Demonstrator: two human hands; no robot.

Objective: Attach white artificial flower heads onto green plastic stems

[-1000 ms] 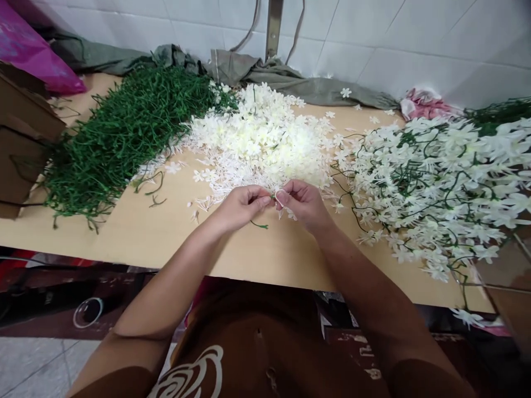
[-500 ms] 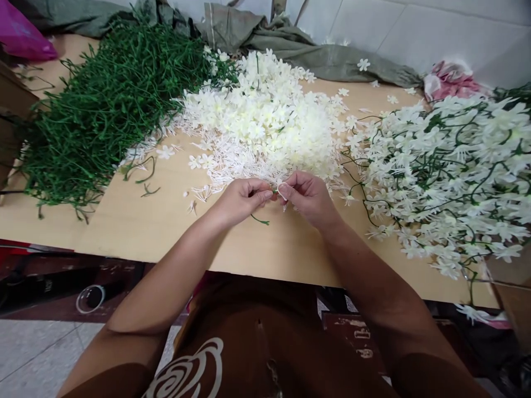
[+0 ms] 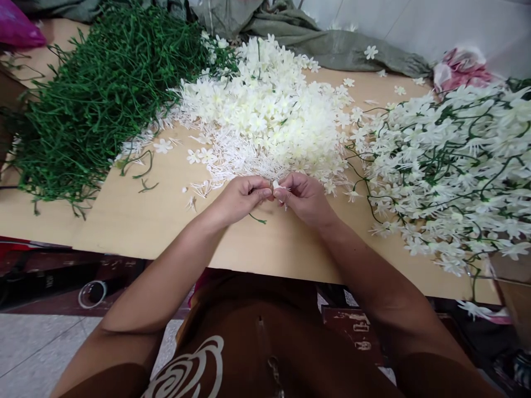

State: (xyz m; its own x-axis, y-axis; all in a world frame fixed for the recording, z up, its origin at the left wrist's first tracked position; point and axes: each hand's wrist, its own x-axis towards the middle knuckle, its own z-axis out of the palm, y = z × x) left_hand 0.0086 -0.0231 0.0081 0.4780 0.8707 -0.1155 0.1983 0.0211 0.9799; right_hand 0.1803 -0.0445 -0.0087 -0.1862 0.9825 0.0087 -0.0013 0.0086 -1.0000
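Two bare hands: my left hand [image 3: 245, 198] and my right hand [image 3: 306, 199] meet at the fingertips, each with thumb and forefinger pinched narrow.
Small white artificial flower piece [image 3: 277, 185]: nipped in my right fingertips, exactly where the hands meet; so held, I judge, because its smallness needs fine control.
Flower axis: mostly covered by my fingers, so I cannot fix it; what looks like its thin white end shows just below, pointing toward my body.
Slender green plastic stem [image 3: 258, 219]: emerges from under my left fingers, apparently pinched there, though the gripped part is hidden.
Stem axis: the visible length slants rightward and toward me, its forked tip farthest from the left hand.
Pale tan wood-look tabletop [image 3: 186, 237]: lies below my hands, its near edge just before my body.
Mound of loose white blossoms and thread-like filaments [image 3: 269, 116]: directly beyond my fingertips, presumably for short reaching.
Tangled heap of dark green plastic stems [image 3: 124, 99]: farther off, to my left, seemingly kept apart by kind.
Spread of white flowers on green stems [image 3: 448, 171]: to my right, heads and stems pointing many ways.
Rumpled grey-green cloth [image 3: 332, 52]: along the far edge, behind the mound.
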